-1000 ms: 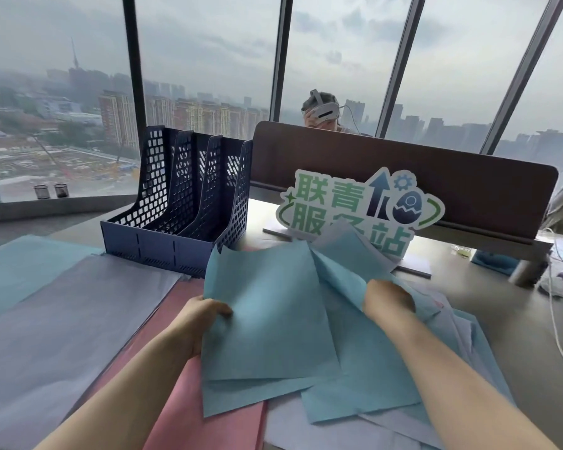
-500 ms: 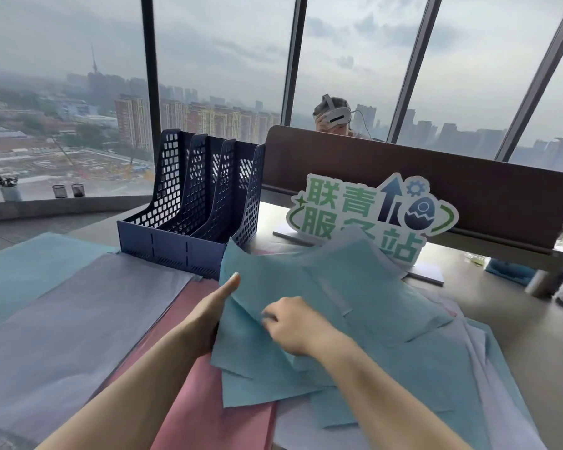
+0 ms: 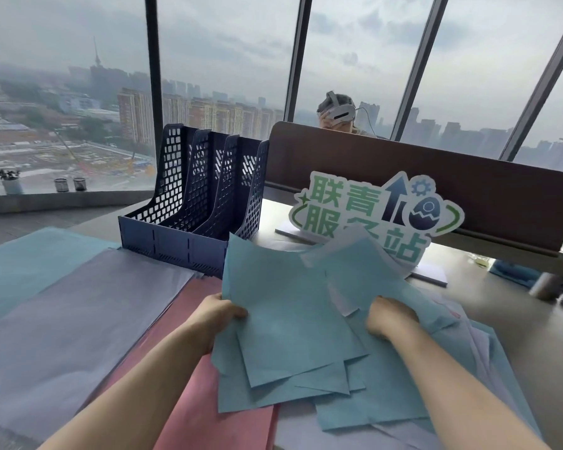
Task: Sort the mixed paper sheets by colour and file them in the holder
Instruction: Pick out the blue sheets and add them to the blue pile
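Observation:
My left hand point(image 3: 218, 315) grips the left edge of a bundle of blue sheets point(image 3: 283, 319), lifted and tilted up off the desk. My right hand point(image 3: 389, 318) is closed on another blue sheet point(image 3: 364, 280) in the mixed pile point(image 3: 468, 336) at the right, with its fingers hidden under the paper. A pink stack point(image 3: 205, 414), a lilac stack point(image 3: 78, 319) and a blue stack point(image 3: 23, 271) lie flat to the left. The dark blue mesh holder point(image 3: 192, 206), with several slots, stands behind them and holds no paper.
A green and white cut-out sign point(image 3: 371, 212) stands on a white base just behind the mixed pile. A brown desk divider point(image 3: 468, 190) runs across the back, with a person in a headset behind it. Windows lie beyond.
My right hand has moved back from the left bundle to the mixed pile and closed on another blue sheet. My left hand has closed on the bundle, which is thicker.

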Available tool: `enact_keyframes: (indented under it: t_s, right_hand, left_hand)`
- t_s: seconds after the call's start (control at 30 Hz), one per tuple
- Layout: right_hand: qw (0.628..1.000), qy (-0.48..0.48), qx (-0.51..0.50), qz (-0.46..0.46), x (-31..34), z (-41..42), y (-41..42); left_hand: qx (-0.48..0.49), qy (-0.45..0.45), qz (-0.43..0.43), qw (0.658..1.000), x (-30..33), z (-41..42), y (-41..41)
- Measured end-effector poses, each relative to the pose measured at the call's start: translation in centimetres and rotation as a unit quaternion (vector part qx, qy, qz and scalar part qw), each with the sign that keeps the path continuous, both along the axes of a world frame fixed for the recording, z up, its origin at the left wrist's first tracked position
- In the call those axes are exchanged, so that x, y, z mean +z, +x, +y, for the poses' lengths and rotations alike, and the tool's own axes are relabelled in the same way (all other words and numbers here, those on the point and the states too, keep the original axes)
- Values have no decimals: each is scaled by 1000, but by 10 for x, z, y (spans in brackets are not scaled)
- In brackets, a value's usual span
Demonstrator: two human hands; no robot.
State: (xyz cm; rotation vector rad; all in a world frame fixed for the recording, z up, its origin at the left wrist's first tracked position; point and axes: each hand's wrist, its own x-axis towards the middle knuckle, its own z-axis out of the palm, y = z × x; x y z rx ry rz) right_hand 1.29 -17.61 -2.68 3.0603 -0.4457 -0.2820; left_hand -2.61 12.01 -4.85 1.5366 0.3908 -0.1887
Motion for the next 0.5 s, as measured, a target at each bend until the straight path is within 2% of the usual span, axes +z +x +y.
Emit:
enact_keyframes:
  t_s: [0.13,0.27,0.37,0.5]
  right_hand:
    - [996,-38,-15,-80,9,-7,-2]
    - [987,11,84,-133,25,25,-12]
    - [979,100,156,-90,29,73,-26]
    - [962,182,205,11,26,131,-50]
  left_hand:
    - [0,1,4,1000,2,-1,-2]
    - [9,6,17,1000,5,-2,-1]
    - [41,-14,35,998,3,-1,2]
    - [31,-101,37,994,-1,3,4]
